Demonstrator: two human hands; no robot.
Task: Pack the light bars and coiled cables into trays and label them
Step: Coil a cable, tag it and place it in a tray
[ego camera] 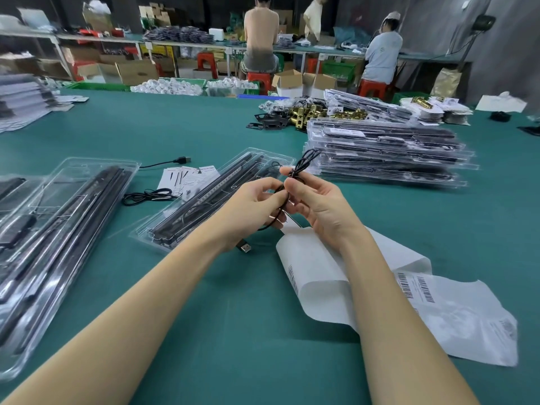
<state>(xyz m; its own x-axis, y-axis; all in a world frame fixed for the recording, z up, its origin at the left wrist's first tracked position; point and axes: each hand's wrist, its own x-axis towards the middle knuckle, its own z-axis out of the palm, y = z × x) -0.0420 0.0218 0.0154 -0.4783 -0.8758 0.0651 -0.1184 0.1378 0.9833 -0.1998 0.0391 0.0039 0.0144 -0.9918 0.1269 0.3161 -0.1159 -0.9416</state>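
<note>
Left hand: left hand [253,197] raised over the table, fingers curled around a thin black cable [304,162].
Right hand: right hand [317,204] just beside the left, thumb and fingers pinching the same cable; a folded loop stands above the fingertips.
Cable end: USB plug [245,247] hangs below the left hand, near the table [204,118].
Open tray: clear tray [204,200] with a dark light bar [217,182], directly beyond the hands.
Packed trays: stack [388,153] far right.
Labels: label sheet [380,282] near right, under the right forearm.
Spare cable: coiled cable [147,195] left of the open tray.
</note>
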